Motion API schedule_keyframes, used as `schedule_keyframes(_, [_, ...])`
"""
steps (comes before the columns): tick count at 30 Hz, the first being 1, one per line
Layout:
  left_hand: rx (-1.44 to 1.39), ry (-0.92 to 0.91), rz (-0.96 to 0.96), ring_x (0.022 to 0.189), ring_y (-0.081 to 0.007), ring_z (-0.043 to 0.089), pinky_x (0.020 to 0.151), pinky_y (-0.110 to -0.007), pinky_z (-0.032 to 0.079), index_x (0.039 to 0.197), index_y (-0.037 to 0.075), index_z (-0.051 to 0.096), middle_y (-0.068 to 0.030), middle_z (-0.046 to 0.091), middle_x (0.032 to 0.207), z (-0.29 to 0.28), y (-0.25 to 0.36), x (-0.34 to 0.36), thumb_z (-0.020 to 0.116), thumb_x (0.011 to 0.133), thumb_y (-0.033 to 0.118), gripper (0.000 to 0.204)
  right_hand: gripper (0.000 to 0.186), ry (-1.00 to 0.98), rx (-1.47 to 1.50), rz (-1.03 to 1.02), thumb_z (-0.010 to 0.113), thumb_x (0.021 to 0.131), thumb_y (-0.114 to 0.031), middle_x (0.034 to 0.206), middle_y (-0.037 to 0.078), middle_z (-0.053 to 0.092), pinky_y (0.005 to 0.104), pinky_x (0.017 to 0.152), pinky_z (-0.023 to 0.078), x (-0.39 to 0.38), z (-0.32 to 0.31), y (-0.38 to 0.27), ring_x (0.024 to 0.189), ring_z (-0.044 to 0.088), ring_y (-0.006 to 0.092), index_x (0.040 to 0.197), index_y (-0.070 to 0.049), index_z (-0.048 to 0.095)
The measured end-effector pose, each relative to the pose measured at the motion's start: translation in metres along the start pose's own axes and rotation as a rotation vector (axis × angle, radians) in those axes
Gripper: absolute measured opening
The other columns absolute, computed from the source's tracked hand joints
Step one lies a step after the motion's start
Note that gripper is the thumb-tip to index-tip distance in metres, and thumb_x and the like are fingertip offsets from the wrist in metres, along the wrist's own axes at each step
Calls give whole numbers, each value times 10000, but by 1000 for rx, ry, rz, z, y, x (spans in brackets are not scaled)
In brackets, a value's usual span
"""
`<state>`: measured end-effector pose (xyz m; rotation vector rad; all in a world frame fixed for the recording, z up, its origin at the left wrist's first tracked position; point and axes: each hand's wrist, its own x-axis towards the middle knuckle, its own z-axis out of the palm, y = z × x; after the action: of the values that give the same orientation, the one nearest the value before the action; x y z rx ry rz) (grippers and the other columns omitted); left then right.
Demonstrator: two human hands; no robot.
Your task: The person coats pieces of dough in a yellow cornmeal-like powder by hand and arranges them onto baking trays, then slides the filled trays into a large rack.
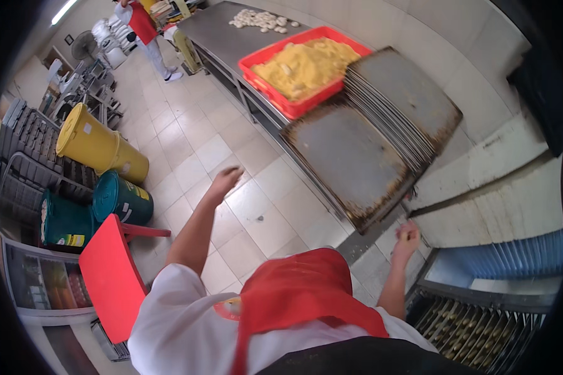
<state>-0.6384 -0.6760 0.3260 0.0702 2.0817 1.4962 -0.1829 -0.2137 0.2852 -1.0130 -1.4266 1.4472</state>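
Note:
My left hand (228, 178) is in mid-air over the tiled floor, fingers curled together with nothing visible in them. My right hand (407, 236) hangs below the right end of the steel table, its fingers loosely bent and apart, holding nothing visible. Just above it are worn metal baking trays (344, 159), with further trays (406, 94) stacked behind them. A red plastic crate (250, 65) heaped with yellow crumbly powder (300, 69) stands beside the stacks. Small pale dough pieces (259, 20) lie at the table's far end.
A red chair (111, 281), yellow drums (100, 140), green buckets (122, 197) and stacked metal pans (28, 131) line my left. A co-worker (147, 37) stands at the back. A loaded tray rack (472, 328) and pale panels (488, 200) are at my right.

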Motion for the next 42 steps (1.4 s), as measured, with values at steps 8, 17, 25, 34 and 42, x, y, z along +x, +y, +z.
schedule_keyframes(8, [-279,-328,242,1412,-297,499,1163,-411,387,1607,72,363,-131,481,1585,85,259,154,579,1037,556,778,352,25,130,-313,638,1059,-164,1198,85,670,295,831,535,143,208,-140,978,651,143,1368,-2,589])
schedule_keyframes(17, [-516,-514,68,1609,-367,113,1289,-492,130,1686,82,90,-185,104,1749,91,353,324,489,955,786,1090,463,-111,500,-449,542,1092,-276,1505,124,577,399,1215,328,224,595,-207,1411,494,245,1475,-18,561])
schedule_keyframes(25, [-287,-665,545,1615,-402,73,1286,-554,68,1693,154,163,-207,113,1749,128,444,398,424,1019,696,903,939,-414,686,304,371,1040,-712,1758,98,118,431,1296,140,202,737,-125,1617,117,276,1687,-80,118])
schedule_keyframes(34, [-195,-958,502,1606,-361,161,1297,-448,129,1635,23,308,-239,185,1724,111,398,491,443,1054,582,817,738,137,51,-173,368,1109,-533,1712,89,254,398,1278,197,209,780,-290,1568,246,248,1664,-71,217])
schedule_keyframes(42, [164,-968,1392,1608,-378,134,1300,-494,83,1658,82,273,-190,176,1738,46,450,454,405,1069,577,781,868,92,672,15,295,1070,-681,1747,111,164,435,1284,195,164,832,-232,1583,224,288,1664,-59,173])
